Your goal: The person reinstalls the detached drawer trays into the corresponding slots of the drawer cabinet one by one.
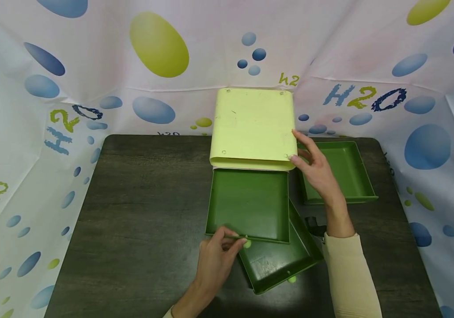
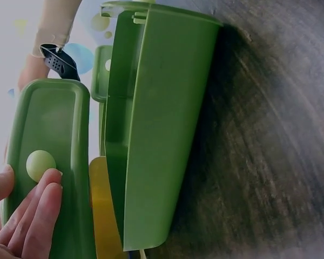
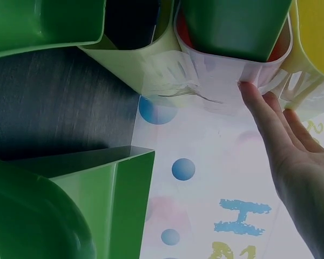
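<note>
Left hand on the drawer front; right hand against the cabinet.
The left hand (image 1: 215,260) is held narrow, thumb and fingers closed on the front of the green drawer (image 1: 247,203) at its round knob (image 2: 40,165). This drawer extends forward of the left fingers, its far end seated in the white section (image 3: 227,75) of the cabinet (image 1: 254,123). The right hand (image 1: 317,170) is spread wide, thumb at the cabinet's near edge, fingers touching its side. A second drawer (image 1: 278,260) rests on the table (image 1: 139,198) to the right of the left hand, partly hidden under the held drawer. A third drawer (image 1: 348,174) lies just beside the right hand, on its outer side.
</note>
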A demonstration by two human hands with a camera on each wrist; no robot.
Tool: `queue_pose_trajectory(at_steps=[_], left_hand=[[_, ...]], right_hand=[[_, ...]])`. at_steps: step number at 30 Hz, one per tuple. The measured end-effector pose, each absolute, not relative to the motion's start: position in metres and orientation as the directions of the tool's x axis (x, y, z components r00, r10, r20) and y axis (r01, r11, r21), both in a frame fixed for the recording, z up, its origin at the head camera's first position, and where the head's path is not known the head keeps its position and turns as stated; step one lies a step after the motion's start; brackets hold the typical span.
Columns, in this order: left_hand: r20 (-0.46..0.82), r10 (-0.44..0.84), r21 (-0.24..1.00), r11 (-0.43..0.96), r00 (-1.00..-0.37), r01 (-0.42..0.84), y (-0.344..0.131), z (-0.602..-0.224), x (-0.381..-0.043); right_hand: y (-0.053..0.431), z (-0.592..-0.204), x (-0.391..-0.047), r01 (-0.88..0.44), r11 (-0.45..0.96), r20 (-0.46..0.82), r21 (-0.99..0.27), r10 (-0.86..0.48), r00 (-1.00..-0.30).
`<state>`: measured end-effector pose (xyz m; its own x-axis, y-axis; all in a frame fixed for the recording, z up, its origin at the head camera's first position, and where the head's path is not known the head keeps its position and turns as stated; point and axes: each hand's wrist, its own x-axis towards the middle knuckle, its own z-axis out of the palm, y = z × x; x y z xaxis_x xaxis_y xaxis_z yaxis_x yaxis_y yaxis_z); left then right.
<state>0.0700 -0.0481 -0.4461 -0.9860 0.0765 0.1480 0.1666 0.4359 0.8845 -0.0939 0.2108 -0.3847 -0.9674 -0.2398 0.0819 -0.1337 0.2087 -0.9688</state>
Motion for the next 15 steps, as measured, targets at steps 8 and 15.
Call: queue_pose_trajectory(at_steps=[8, 15], left_hand=[[0.185, 0.064, 0.865, 0.463, -0.981, 0.194, -0.044, -0.445, 0.063], [0.209, 0.062, 0.833, 0.512, -0.976, 0.211, -0.04, -0.442, 0.054]], right_hand=[[0.211, -0.384, -0.094, -0.15, 0.198, 0.099, -0.969, -0.248, -0.964], [0.21, -0.384, -0.094, -0.148, 0.192, 0.098, -0.97, -0.246, -0.964]])
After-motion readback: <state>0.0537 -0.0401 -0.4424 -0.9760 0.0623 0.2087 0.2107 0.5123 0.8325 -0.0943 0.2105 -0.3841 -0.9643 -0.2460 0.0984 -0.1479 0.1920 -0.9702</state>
